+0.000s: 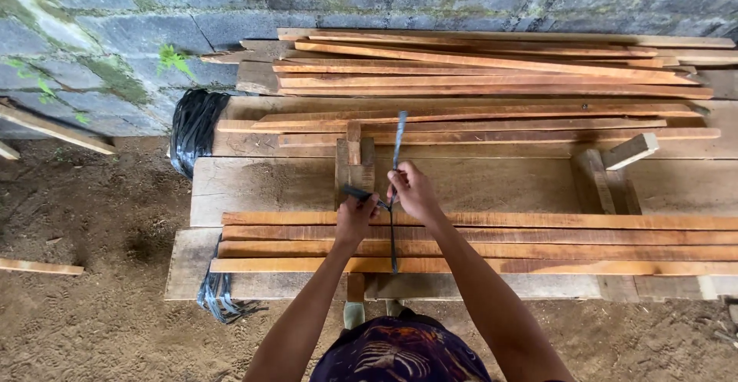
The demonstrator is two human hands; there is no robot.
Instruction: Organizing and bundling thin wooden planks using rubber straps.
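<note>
Four long wooden slats [538, 242] are being seen lying across the near desk [254, 186]; two hands, one dark strap [397, 147] and one black plastic bundle [194, 127] are being counted.

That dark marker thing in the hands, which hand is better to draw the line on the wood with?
Probably the left hand: it already grips the dark marker beside the metal square. The right hand is busy pressing that square down across the wooden strips, so it should stay there.
</note>
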